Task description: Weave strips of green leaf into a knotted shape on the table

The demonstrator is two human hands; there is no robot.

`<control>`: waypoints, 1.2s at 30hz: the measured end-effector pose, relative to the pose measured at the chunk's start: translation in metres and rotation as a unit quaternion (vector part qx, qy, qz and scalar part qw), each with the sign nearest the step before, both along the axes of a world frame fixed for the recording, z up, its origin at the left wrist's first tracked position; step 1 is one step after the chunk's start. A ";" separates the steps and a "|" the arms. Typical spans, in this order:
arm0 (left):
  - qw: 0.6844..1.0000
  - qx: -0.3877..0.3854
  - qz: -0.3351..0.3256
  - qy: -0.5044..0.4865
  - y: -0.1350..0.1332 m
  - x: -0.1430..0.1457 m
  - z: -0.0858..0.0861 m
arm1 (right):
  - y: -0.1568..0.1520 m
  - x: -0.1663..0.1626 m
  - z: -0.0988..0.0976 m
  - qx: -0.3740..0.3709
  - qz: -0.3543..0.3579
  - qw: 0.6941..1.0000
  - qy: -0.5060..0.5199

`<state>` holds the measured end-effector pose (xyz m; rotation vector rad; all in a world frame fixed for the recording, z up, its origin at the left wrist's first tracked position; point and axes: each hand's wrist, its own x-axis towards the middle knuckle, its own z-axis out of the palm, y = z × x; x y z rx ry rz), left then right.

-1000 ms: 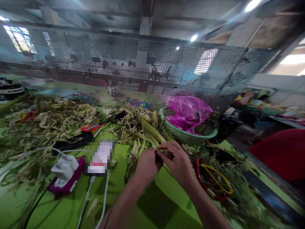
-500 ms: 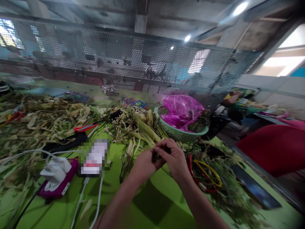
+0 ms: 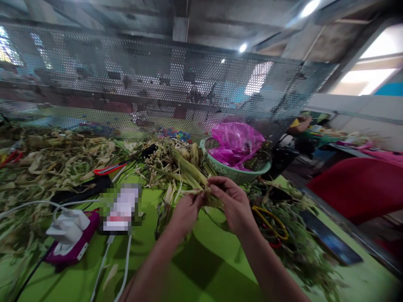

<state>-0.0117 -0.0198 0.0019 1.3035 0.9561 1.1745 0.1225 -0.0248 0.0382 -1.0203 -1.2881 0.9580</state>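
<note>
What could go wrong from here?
The pale leaf strip held between left hand and right hand might tear. The left forearm could snag the white cable beside it. The red tool by the leaf heap, if it is a cutter, might nick a reaching hand.

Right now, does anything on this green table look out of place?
The purple plastic power socket, loaded with white plugs, looks out of place: it sits on the green tabletop beside loose dry leaf strips.
</note>
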 end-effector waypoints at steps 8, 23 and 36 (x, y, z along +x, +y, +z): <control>0.999 0.009 -0.044 0.003 -0.006 -0.003 0.011 | 0.008 0.004 -0.007 -0.067 0.008 0.998 0.007; 0.980 -0.117 0.057 -0.150 -0.006 -0.003 0.008 | 0.010 0.010 -0.003 -0.073 0.007 0.997 0.005; 0.967 -0.141 0.068 -0.199 0.003 -0.006 -0.002 | 0.013 0.014 -0.004 0.018 -0.097 0.991 -0.089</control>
